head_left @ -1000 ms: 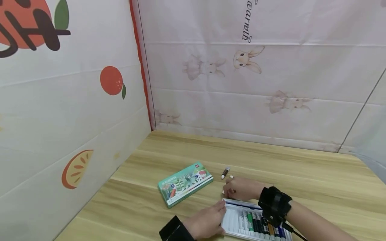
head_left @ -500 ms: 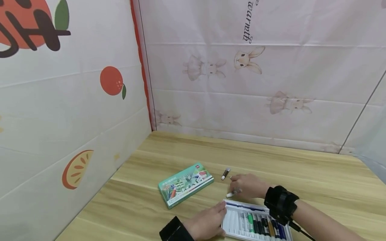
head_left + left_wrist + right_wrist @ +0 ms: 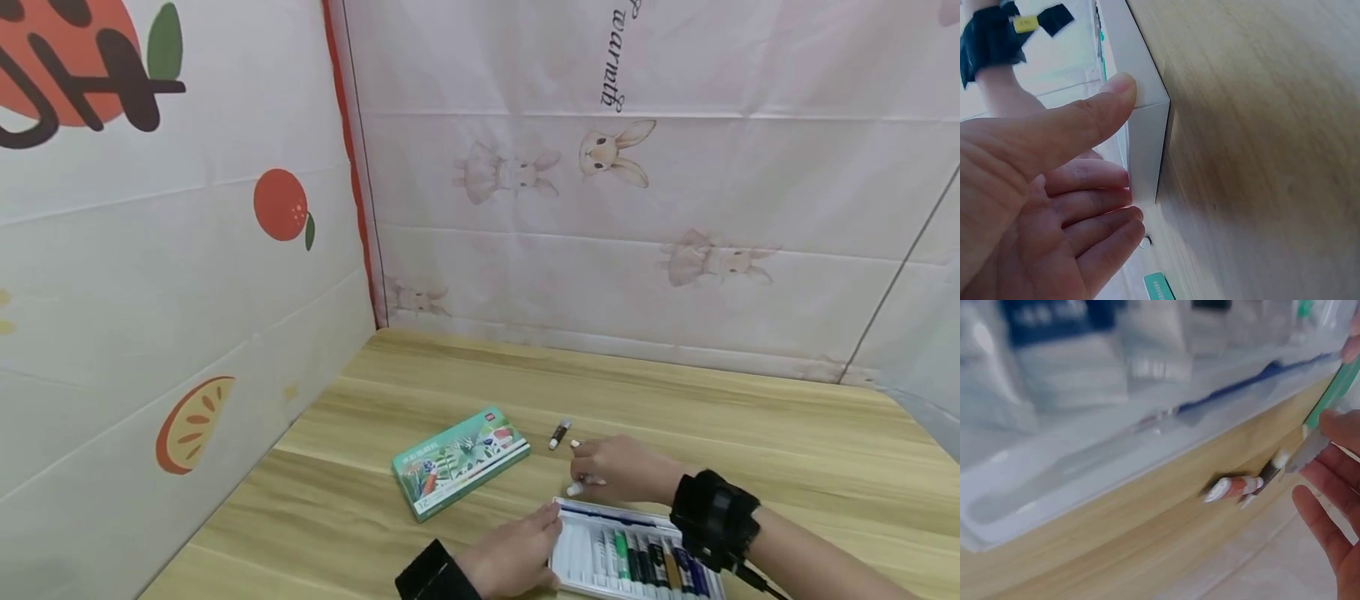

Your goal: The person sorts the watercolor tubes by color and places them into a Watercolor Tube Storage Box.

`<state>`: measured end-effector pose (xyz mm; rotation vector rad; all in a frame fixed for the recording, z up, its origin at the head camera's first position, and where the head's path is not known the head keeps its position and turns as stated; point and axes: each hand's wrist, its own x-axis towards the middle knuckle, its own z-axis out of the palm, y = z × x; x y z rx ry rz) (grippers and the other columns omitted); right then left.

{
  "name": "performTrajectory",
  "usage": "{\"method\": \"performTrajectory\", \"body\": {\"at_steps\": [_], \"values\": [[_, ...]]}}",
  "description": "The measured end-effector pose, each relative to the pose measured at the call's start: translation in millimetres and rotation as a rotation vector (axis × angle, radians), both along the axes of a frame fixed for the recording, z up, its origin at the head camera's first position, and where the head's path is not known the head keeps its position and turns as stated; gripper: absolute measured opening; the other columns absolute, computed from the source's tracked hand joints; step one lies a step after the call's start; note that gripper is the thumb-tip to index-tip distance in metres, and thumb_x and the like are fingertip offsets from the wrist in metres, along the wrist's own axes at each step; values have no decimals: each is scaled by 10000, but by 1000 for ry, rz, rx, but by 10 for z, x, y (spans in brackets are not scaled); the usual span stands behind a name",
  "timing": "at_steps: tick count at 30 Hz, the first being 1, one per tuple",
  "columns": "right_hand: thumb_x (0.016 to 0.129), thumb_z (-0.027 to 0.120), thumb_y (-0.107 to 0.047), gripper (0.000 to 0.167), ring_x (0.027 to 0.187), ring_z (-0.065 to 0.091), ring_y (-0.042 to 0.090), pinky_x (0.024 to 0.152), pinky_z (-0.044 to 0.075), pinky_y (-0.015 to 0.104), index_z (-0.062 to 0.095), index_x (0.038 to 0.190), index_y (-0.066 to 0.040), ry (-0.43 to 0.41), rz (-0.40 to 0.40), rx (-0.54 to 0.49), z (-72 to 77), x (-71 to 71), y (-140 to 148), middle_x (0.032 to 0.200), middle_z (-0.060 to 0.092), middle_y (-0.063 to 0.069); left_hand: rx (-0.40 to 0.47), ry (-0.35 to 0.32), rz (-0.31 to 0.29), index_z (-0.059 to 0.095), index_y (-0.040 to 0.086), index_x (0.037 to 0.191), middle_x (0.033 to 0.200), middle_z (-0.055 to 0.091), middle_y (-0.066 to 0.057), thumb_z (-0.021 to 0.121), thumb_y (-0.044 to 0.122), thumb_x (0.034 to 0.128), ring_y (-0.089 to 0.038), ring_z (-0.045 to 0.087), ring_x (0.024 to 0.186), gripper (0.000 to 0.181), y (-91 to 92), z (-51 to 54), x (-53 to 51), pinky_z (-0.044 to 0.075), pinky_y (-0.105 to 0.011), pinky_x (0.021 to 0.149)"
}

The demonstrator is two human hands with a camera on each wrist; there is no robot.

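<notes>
In the head view, my left hand [image 3: 510, 546] holds the left end of a white paint tray [image 3: 573, 546], its thumb at the near corner. The left wrist view shows the thumb and fingers against the tray's white wall [image 3: 1150, 134]. Beyond the tray's far edge, my right hand [image 3: 626, 468] pinches a small paint tube [image 3: 576, 489] with a white cap. The held tube's crimped pale end shows in the right wrist view. Two more tubes lie beside that hand, a dark one [image 3: 559, 434] and an orange-labelled one [image 3: 1238, 487] partly hidden in the head view.
Left of the loose tubes lies a green illustrated box [image 3: 461, 462]. Several paint tubes [image 3: 651, 562] sit in the tray. A blue brush [image 3: 1229, 387] lies in its far slot. Printed cloth walls [image 3: 525, 267] border the wooden table [image 3: 315, 500] behind and left.
My right hand has shifted slightly right, and the tube in its fingers has come into sight. My left hand stays at the tray's end.
</notes>
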<state>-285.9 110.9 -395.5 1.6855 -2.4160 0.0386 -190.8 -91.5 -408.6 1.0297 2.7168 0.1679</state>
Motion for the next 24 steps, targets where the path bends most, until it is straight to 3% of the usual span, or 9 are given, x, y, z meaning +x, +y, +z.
{"method": "performTrajectory", "body": {"at_steps": [5,8,13,19,24], "values": [[774,723,-147,153,798,541,6,650,450,121,660,909,-187,50,129,10,53,244,51,887,609,-108,10,12,1,471,8,1313,1415,360,-96,644,337,849,-138,323,1284,594,-8,12,-7,352,-208,969],[782,715,-164,179,878,542,26,724,458,146,675,952,-201,102,186,40,28,380,44,932,622,-125,22,2,10,471,7,1313,1417,357,-102,646,332,848,-143,323,1285,593,-21,14,-12,356,-213,967],[821,689,-168,180,871,510,18,744,443,130,677,995,-213,192,264,68,-47,518,7,972,613,-141,39,3,-10,466,-9,1313,1412,360,-123,642,324,853,-160,324,1286,594,-40,6,-18,352,-221,974],[832,661,-133,221,960,526,20,816,444,153,651,1045,-192,178,273,83,-107,575,-17,1039,612,-98,37,24,-58,459,-16,1316,1407,362,-136,630,328,862,-176,329,1284,595,-46,9,-13,357,-219,969],[846,651,-125,190,935,523,10,793,445,137,647,1029,-174,99,244,54,-129,565,7,1030,612,-87,39,11,-34,440,-15,1329,1411,357,-120,650,313,850,-156,328,1282,617,-21,12,-2,350,-206,970]]}}
